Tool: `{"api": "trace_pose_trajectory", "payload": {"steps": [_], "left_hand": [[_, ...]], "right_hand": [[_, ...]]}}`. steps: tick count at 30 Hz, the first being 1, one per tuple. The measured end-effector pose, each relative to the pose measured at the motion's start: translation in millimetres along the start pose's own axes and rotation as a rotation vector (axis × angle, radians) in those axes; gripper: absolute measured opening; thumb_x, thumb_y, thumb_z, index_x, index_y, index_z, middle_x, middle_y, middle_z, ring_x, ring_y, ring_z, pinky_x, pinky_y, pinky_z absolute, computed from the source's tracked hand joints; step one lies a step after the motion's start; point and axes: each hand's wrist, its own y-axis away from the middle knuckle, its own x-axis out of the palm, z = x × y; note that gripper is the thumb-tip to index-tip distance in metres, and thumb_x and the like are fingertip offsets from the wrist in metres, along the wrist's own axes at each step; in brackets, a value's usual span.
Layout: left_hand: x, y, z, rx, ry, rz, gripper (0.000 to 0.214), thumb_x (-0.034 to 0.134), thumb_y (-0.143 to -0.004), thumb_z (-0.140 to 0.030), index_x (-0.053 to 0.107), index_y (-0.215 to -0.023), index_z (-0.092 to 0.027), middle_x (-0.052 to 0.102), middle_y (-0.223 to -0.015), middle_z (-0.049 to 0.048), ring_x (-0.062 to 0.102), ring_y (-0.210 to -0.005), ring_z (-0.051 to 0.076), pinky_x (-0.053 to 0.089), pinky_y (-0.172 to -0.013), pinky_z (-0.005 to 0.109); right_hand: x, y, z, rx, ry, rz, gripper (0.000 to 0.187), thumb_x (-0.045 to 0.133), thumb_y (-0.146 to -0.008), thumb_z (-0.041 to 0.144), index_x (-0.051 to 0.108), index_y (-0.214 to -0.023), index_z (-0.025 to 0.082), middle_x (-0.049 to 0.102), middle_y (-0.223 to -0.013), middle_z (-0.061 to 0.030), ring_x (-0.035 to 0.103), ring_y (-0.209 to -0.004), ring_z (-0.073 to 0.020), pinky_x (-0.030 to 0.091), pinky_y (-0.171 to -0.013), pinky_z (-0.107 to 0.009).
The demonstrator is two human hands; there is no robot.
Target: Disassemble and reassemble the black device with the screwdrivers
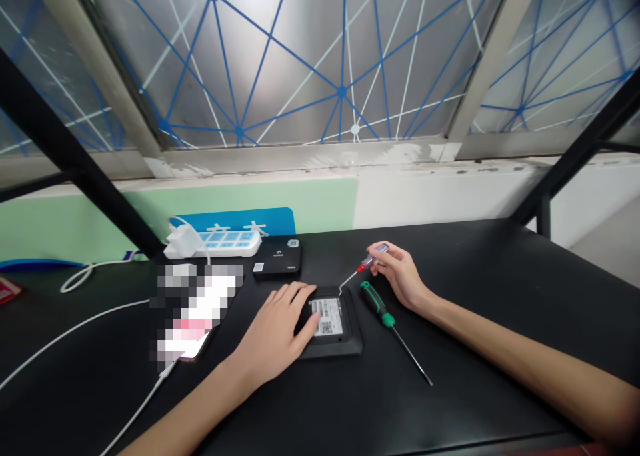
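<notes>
My left hand (277, 326) lies over the left side of a black rectangular device (327, 317), its fingers pressing on the casing beside a white QR-code label. My right hand (395, 274) pinches a small precision screwdriver (367, 263) with a red and clear handle. Its thin tip touches or nearly touches the device's upper right corner. A green-and-black screwdriver (377, 303) lies on the tabletop just below my right hand, its long shaft pointing toward me and to the right, with neither hand touching it.
A black tabletop (450, 376) carries a black box (277, 257), a white power strip (225, 244) with a white charger (183, 241), and a pixelated phone (195, 316) on a white cable (75, 339). Dark metal bars (65, 143) slant above the far edge.
</notes>
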Motion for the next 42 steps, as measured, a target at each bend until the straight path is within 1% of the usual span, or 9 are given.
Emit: {"api": "trace_pose_trajectory", "payload": {"steps": [10, 16, 20, 25, 30, 36, 42], "left_hand": [[0.0, 0.7, 2.9, 0.015, -0.004, 0.002, 0.038, 0.041, -0.101, -0.038, 0.046, -0.136, -0.024, 0.055, -0.133, 0.0075, 0.054, -0.119, 0.026, 0.043, -0.1, 0.045], [-2.1, -0.3, 2.3, 0.018, -0.006, 0.002, 0.038, 0.041, -0.101, -0.038, 0.046, -0.136, -0.024, 0.055, -0.133, 0.0073, 0.054, -0.119, 0.026, 0.044, -0.099, 0.044], [-4.1, -0.2, 2.3, 0.033, 0.0, 0.015, 0.038, 0.042, -0.101, -0.039, 0.046, -0.136, -0.023, 0.057, -0.13, 0.0073, 0.055, -0.117, 0.026, 0.045, -0.097, 0.043], [-4.9, -0.1, 3.6, 0.041, -0.002, 0.016, 0.039, 0.04, -0.101, -0.038, 0.045, -0.138, -0.025, 0.056, -0.132, 0.0077, 0.054, -0.118, 0.026, 0.044, -0.098, 0.044], [-6.4, -1.7, 3.2, 0.045, 0.006, 0.033, 0.038, 0.041, -0.101, -0.038, 0.046, -0.136, -0.024, 0.055, -0.132, 0.0082, 0.054, -0.118, 0.026, 0.044, -0.099, 0.044], [-8.1, -0.9, 2.6, 0.058, -0.009, 0.023, 0.038, 0.04, -0.101, -0.037, 0.047, -0.136, -0.024, 0.056, -0.13, 0.008, 0.055, -0.117, 0.026, 0.044, -0.098, 0.043], [-7.6, -0.4, 2.0, 0.053, -0.02, 0.015, 0.039, 0.041, -0.101, -0.038, 0.047, -0.136, -0.023, 0.057, -0.13, 0.0078, 0.056, -0.116, 0.026, 0.045, -0.098, 0.043]], "right_hand": [[-1.6, -0.5, -0.5, -0.002, 0.001, 0.008, 0.02, 0.078, -0.074, 0.032, 0.069, -0.083, 0.017, 0.059, -0.069, 0.0006, 0.052, -0.059, -0.0114, 0.041, -0.056, -0.024], [0.6, 0.2, 0.3, -0.023, 0.082, 0.034, 0.02, 0.079, -0.074, 0.034, 0.068, -0.079, 0.017, 0.058, -0.065, 0.0006, 0.051, -0.057, -0.0115, 0.041, -0.054, -0.025], [0.1, -0.9, -2.1, -0.046, 0.07, -0.008, 0.02, 0.078, -0.073, 0.034, 0.067, -0.077, 0.018, 0.057, -0.062, 0.0017, 0.05, -0.054, -0.0114, 0.042, -0.054, -0.025], [-1.5, -2.5, -4.4, -0.033, 0.042, -0.037, 0.021, 0.079, -0.072, 0.033, 0.065, -0.077, 0.018, 0.057, -0.062, 0.0022, 0.05, -0.052, -0.0107, 0.043, -0.055, -0.026], [-1.4, -1.3, -3.1, -0.03, 0.035, -0.024, 0.021, 0.079, -0.072, 0.033, 0.065, -0.077, 0.018, 0.057, -0.064, 0.0022, 0.051, -0.054, -0.0105, 0.043, -0.055, -0.025], [0.8, 1.4, -0.4, -0.031, 0.057, 0.032, 0.021, 0.079, -0.073, 0.034, 0.066, -0.078, 0.018, 0.059, -0.068, 0.0015, 0.052, -0.055, -0.011, 0.043, -0.055, -0.026], [0.6, 0.1, -0.3, -0.011, 0.029, 0.022, 0.023, 0.08, -0.072, 0.034, 0.065, -0.078, 0.018, 0.057, -0.068, 0.0013, 0.051, -0.055, -0.011, 0.042, -0.054, -0.025]]}}
